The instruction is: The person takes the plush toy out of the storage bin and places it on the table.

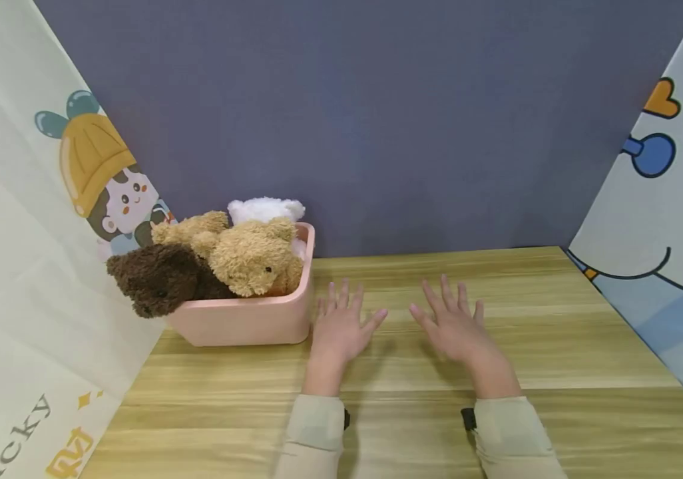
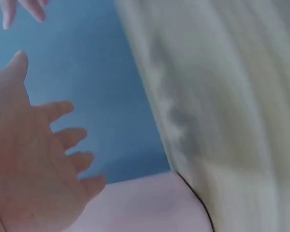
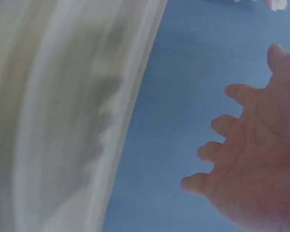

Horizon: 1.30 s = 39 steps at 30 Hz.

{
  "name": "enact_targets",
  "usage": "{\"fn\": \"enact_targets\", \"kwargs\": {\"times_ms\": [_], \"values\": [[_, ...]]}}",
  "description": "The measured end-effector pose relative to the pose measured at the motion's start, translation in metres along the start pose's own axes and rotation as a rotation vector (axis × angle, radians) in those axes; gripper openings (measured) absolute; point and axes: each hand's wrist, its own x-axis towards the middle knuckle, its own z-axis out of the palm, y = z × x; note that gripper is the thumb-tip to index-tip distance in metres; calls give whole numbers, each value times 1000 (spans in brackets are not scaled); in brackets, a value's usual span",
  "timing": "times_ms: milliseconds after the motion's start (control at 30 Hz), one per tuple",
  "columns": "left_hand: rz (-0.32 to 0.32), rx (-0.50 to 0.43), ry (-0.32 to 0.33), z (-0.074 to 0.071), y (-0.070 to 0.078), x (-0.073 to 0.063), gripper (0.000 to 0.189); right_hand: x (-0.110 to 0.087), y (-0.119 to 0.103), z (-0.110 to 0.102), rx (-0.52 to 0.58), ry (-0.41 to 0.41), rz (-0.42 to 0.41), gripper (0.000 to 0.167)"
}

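My left hand (image 1: 341, 329) is spread over the wooden table, palm down, just right of the pink bin (image 1: 245, 322). My right hand (image 1: 454, 326) mirrors it to the right, fingers fanned out. Neither holds anything. In both wrist views the palms and spread fingers show bare. The bin is heaped with plush toys: a dark brown one (image 1: 156, 276) hangs over its left front rim, a tan teddy bear (image 1: 254, 256) lies in front, another tan plush (image 1: 192, 231) lies behind, and a white plush (image 1: 266, 209) sticks up at the back.
The wood-grain table (image 1: 593, 346) ends at a dark blue-grey back panel (image 1: 377, 133). A white printed curtain (image 1: 12, 233) with a cartoon child stands on the left. A panel with a cartoon face (image 1: 647, 219) stands on the right.
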Motion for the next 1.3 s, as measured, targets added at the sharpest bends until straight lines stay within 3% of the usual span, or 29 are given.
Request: {"fn": "enact_targets", "kwargs": {"times_ms": [100,167,333,433,533,700,867,967,1167,1300], "values": [[58,-133,-21,-10,6,-1,85,5,-6,-7,-21,11,-16,82],[109,-228,-37,-25,14,-3,82,9,-13,-16,-49,15,-32,84],[251,-396,-17,-79,33,-13,74,21,-43,-45,-136,13,-91,86],[310,-414,55,-114,39,-19,71,27,-64,-60,-173,13,-134,84],[332,-372,132,-144,39,-23,69,32,-85,-69,-203,10,-169,82],[350,-304,216,-183,30,-27,68,37,-118,-77,-236,-20,-205,83],[342,-234,323,-214,3,-34,68,42,-150,-77,-257,-55,-256,86],[297,-191,406,-234,-20,-41,68,46,-167,-75,-258,-75,-280,89],[120,-189,520,-271,-84,-66,75,53,-192,-60,-241,-111,-295,101],[-7,-219,566,-277,-132,-84,84,55,-201,-41,-196,-117,-286,107]]}}
